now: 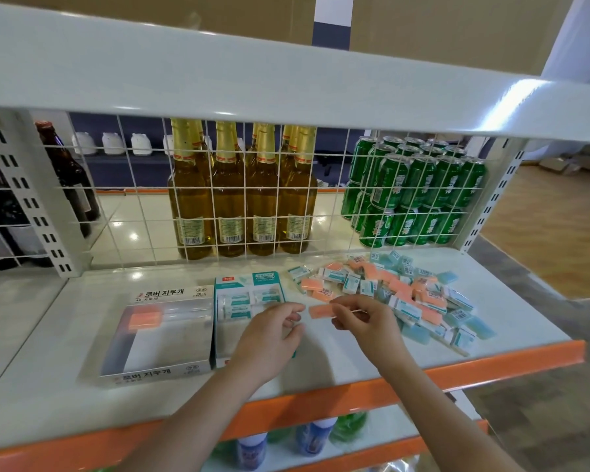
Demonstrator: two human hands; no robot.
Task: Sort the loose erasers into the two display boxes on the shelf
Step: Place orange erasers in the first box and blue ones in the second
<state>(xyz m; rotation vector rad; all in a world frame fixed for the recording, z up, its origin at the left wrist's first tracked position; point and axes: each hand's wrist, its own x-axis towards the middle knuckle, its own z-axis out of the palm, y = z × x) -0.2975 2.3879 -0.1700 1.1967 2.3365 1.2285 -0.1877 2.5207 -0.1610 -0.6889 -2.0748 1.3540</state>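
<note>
on shelf (321, 366), two display boxes (157, 335), right hand (361, 321) pinching one orange eraser (321, 310), left hand (269, 335) loose

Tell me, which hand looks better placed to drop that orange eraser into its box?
Probably the left hand. The right hand pinches the orange eraser, but the grey box already holding an orange one sits furthest left, beyond the teal box. The left hand hovers nearer, fingertips almost at the eraser.

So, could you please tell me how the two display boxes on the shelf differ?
The grey box sits left and holds one orange eraser; the teal box beside it holds white-sleeved erasers. The grey box looks wider, and the left hand partly covers the teal box. Both lie open-topped on the shelf.
</note>
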